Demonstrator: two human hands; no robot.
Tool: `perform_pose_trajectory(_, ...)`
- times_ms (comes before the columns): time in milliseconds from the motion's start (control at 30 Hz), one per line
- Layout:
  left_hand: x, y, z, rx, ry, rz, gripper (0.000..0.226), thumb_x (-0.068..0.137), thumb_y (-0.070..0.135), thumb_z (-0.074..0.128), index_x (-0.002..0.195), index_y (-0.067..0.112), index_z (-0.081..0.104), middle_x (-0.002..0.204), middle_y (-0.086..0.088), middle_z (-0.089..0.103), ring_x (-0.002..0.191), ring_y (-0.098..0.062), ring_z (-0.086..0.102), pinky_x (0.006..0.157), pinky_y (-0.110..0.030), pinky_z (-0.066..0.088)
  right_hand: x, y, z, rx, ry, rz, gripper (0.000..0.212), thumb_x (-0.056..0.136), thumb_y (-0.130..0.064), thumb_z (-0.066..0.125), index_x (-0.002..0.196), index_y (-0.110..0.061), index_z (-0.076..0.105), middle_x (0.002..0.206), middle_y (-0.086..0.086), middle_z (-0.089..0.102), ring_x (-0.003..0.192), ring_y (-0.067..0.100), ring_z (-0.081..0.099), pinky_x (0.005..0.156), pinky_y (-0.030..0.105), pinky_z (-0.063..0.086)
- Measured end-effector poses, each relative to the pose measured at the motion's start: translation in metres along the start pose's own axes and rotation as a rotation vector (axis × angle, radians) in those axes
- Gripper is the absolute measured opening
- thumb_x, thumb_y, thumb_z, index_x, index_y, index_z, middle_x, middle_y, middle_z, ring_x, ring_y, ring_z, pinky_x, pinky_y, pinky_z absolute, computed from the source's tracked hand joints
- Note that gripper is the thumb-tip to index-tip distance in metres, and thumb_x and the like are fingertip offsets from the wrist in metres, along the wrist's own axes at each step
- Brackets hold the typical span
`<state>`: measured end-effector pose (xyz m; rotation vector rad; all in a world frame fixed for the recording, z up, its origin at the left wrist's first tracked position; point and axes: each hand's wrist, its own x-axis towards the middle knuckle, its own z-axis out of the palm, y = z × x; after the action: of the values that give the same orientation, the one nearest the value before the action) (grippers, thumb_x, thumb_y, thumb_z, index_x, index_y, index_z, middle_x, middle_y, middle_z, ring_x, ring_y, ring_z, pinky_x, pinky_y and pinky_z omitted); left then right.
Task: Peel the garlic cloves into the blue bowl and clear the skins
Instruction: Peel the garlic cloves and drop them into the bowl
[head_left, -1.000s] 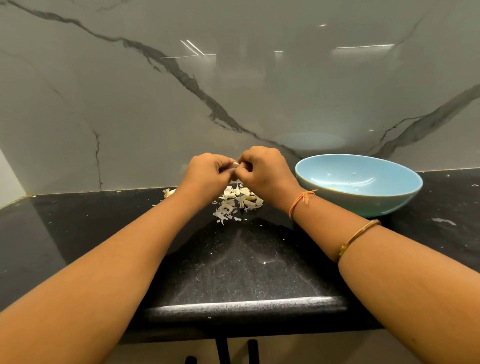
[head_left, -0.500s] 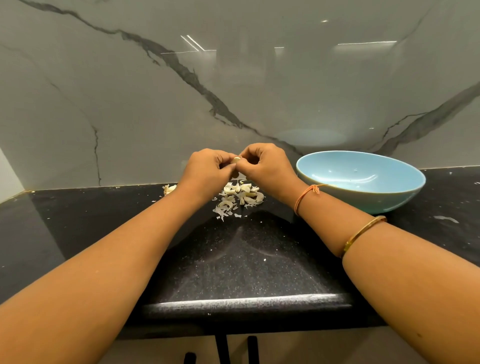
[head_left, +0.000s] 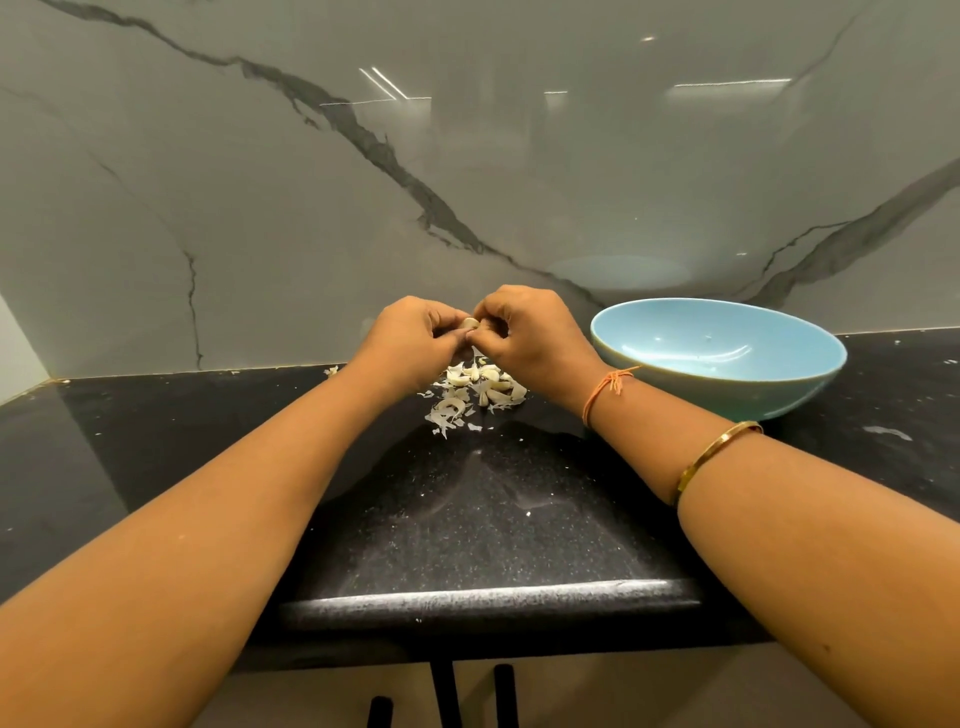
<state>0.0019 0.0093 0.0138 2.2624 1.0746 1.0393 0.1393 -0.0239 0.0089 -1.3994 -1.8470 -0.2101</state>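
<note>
My left hand (head_left: 410, 338) and my right hand (head_left: 530, 332) meet above the black counter, both pinching one pale garlic clove (head_left: 470, 324) between their fingertips. Directly below them lies a small heap of garlic cloves and papery skins (head_left: 478, 389). The blue bowl (head_left: 727, 384) stands to the right of my right hand, close to the wrist, and nothing shows inside it except a few tiny specks. Most of the held clove is hidden by my fingers.
The black speckled counter (head_left: 467, 519) ends in a rounded front edge (head_left: 493, 597). A grey marble wall (head_left: 467, 182) rises right behind the pile. One stray skin piece (head_left: 331, 371) lies left of the heap, and white flecks (head_left: 893, 431) lie right of the bowl.
Both hands have lifted slightly above the pile while working the clove between the fingertips; the clove now shows a little more between them. The bowl and the heap stay put.
</note>
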Motion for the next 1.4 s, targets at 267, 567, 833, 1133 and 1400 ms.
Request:
perform_pose_trajectory(267,0.0,0.001,0.0,-0.049,0.01,-0.005,0.02,0.094,0.009,0.054,0.107,0.009,0.07,0.066,0.008,0.06,0.047,0.012,0.052,0.05,-0.003,0.038,-0.003,-0.005,-0.002,0.199,0.006,0.116,0.019,0.088,-0.012,0.056,0.092,-0.002,0.071,0.09,0.012,0.069,0.083,0.022,0.06,0.076,0.034,0.047)
perform_pose_trajectory(567,0.0,0.003,0.003,0.194,0.002,0.031,0.022,0.089,0.005,0.051,0.088,0.009,0.073,0.064,0.007,0.06,0.051,-0.003,0.047,0.046,-0.008,0.034,0.0,-0.005,0.003,0.013,-0.003,0.102,0.019,0.085,-0.022,0.059,0.078,-0.004,0.062,0.082,0.005,0.057,0.075,0.017,0.048,0.066,0.03,0.037)
perform_pose_trajectory(833,-0.001,0.007,0.006,0.204,0.027,0.056,0.028,0.087,-0.001,0.048,0.094,0.008,0.073,0.062,0.006,0.057,0.052,-0.004,0.046,0.045,-0.006,0.033,0.0,-0.011,0.008,0.082,0.085,0.218,0.027,0.08,-0.016,0.057,0.057,-0.016,0.043,0.062,-0.001,0.047,0.068,0.02,0.047,0.06,0.028,0.032)
perform_pose_trajectory(1133,-0.001,0.007,0.004,0.097,0.009,-0.001,0.023,0.089,0.002,0.052,0.09,0.01,0.074,0.053,0.008,0.053,0.041,-0.001,0.046,0.042,-0.006,0.031,-0.001,-0.01,0.01,0.264,0.084,0.285,0.014,0.079,-0.011,0.058,0.065,-0.009,0.054,0.056,-0.004,0.048,0.061,0.013,0.043,0.053,0.022,0.034)
perform_pose_trajectory(1400,-0.001,0.008,0.003,-0.231,-0.004,-0.089,0.016,0.094,0.004,0.054,0.103,0.002,0.068,0.063,0.002,0.059,0.044,0.005,0.051,0.051,-0.007,0.045,0.001,-0.002,0.01,0.522,0.073,0.39,0.017,0.08,0.001,0.049,0.07,-0.005,0.062,0.059,0.004,0.054,0.056,0.018,0.05,0.061,0.036,0.048)
